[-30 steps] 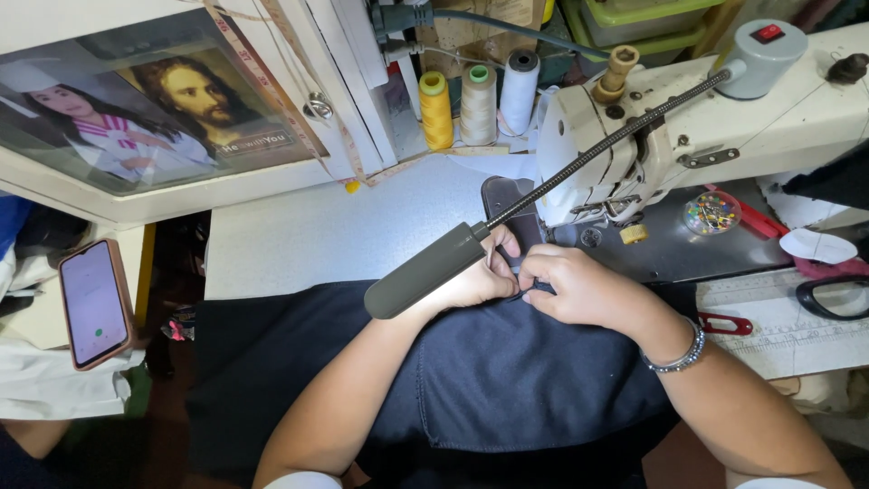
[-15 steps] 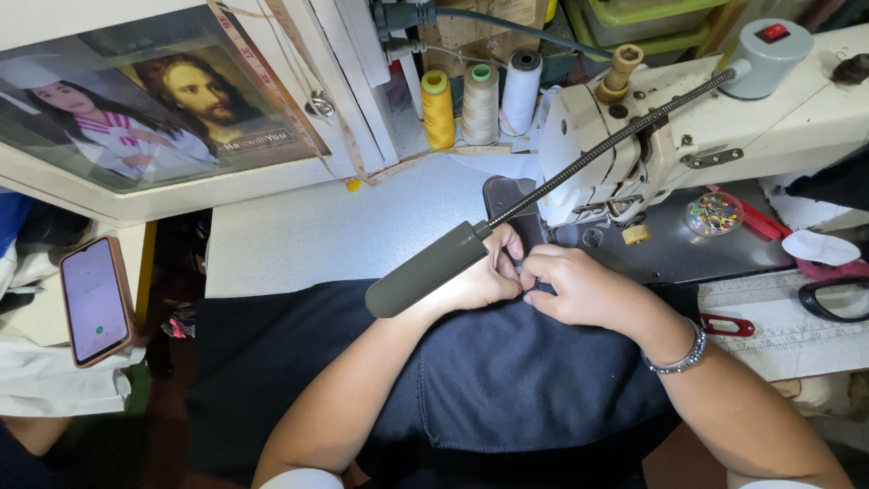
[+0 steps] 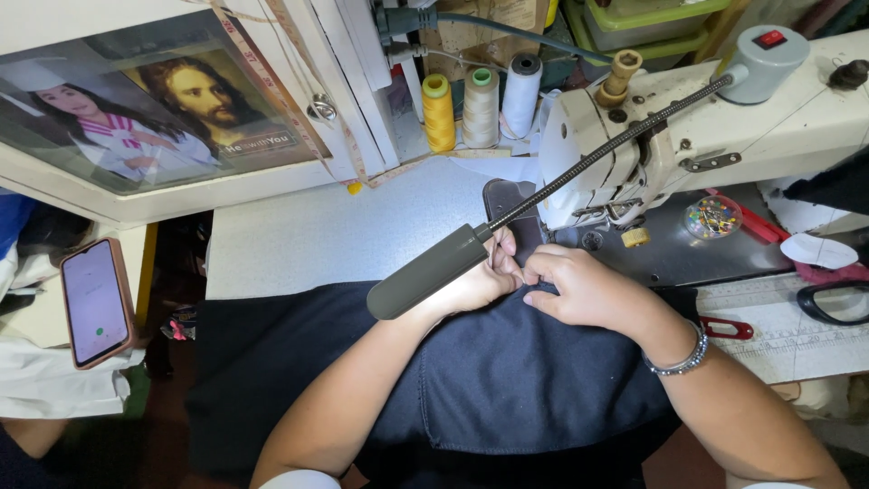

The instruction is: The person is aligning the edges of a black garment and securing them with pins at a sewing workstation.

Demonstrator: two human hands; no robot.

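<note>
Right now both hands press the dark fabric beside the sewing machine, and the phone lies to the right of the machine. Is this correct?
Not quite. The head view shows the phone far to the left. The left hand and right hand do press the dark fabric beside the sewing machine.

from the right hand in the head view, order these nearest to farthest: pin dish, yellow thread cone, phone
1. Pin dish, just up and right of the right hand, on the machine bed.
2. Yellow thread cone, up and left at the back.
3. Phone, far left.
</note>
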